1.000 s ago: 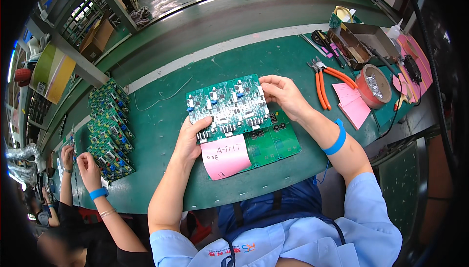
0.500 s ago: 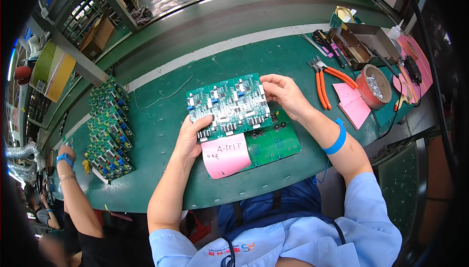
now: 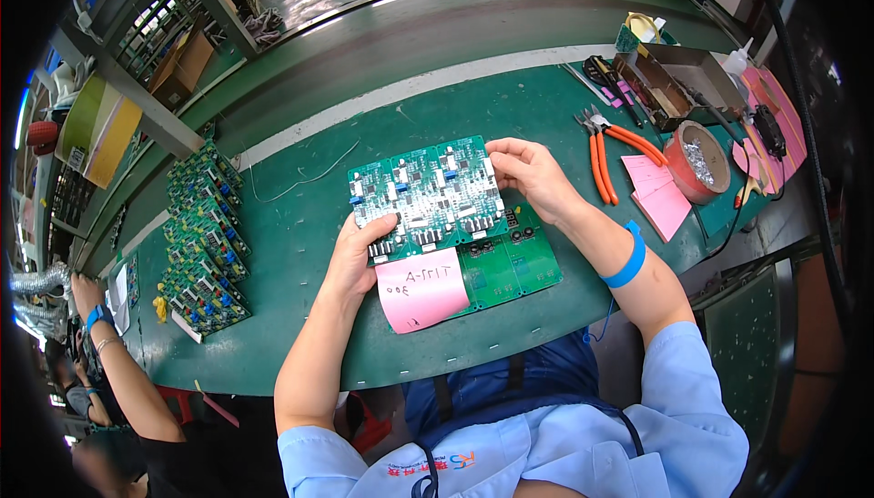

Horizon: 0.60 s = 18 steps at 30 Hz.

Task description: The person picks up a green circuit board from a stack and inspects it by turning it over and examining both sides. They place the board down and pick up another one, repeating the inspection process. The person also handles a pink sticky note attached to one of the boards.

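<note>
Between my two hands I hold a green circuit board panel (image 3: 426, 193), crowded with small chips and connectors, tilted above the bench. My left hand (image 3: 353, 248) grips its lower left corner, thumb on top. At the upper right edge, the thumb and fingers of my right hand (image 3: 523, 170) are closed on the panel. Beneath it lies a second green circuit board (image 3: 514, 270), partly covered by the held panel. A pink paper slip (image 3: 423, 293) with handwriting rests over that board's left part, below my left hand.
Stacked circuit boards (image 3: 205, 252) stand to the left. At right lie orange-handled cutters (image 3: 601, 157), pink paper sheets (image 3: 655, 196), a round tub (image 3: 696, 161) of metal bits and a metal tray (image 3: 678, 79). A co-worker's arm (image 3: 127, 380) reaches in at far left.
My hands and the held panel stay almost still. The co-worker's hand at far left has shifted farther left, uncovering white paper on the bench.
</note>
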Each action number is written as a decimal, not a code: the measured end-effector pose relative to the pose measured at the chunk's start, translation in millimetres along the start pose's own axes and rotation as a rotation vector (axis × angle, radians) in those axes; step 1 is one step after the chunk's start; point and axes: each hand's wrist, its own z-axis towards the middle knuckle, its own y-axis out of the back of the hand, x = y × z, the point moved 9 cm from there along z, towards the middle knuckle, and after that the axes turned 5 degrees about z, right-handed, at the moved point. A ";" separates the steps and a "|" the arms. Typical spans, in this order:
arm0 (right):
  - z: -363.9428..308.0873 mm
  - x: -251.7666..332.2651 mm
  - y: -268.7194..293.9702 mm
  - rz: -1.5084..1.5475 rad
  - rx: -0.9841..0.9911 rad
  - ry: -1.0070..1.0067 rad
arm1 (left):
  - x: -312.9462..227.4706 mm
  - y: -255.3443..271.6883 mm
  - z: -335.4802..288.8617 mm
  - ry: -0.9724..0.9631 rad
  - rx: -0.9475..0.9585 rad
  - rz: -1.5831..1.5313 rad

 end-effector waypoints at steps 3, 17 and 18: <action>0.4 -0.1 -0.1 -0.003 0.006 0.000 | 0.1 0.0 -0.1 -0.001 -0.001 -0.005; -0.5 1.1 -0.9 -0.011 0.011 0.004 | 0.1 0.1 -0.7 0.005 -0.009 -0.009; -0.1 0.4 -0.3 -0.013 0.009 0.003 | -0.1 -0.2 -1.0 0.006 -0.012 -0.008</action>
